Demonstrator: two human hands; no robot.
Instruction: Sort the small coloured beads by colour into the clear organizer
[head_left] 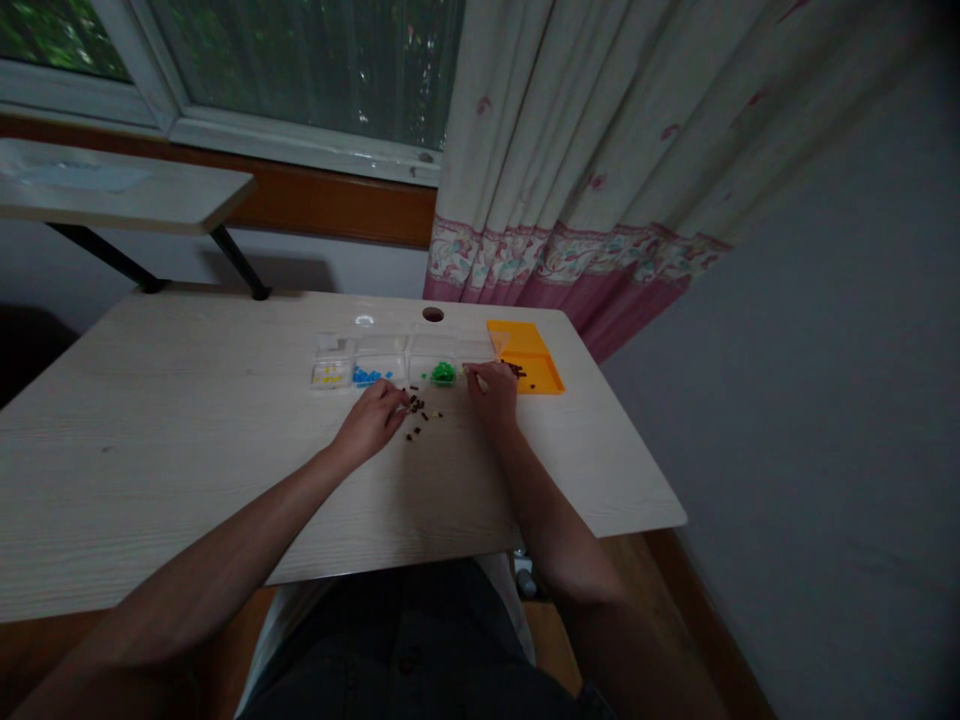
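Observation:
My left hand [373, 417] rests on the table at a loose scatter of small dark brown pieces [424, 416], a few pale ones among them. Its fingers are drawn together at the pile, and what they hold is too small to name. My right hand [495, 392] is at the right-hand clear box, fingertips pinched; anything between them cannot be made out. Clear boxes stand in a row, with yellow pieces [328, 376], blue pieces [367, 376] and a heap of green pieces [442, 372]. Beside my right hand lies an orange tray [551, 374] holding more brown pieces [516, 370].
The pale wooden table [225, 420] has a round cable hole [433, 314] behind the boxes. A raised shelf [127, 195] on black legs stands at the back left. A curtain [570, 180] hangs behind the table, and a wall [810, 400] runs along the right.

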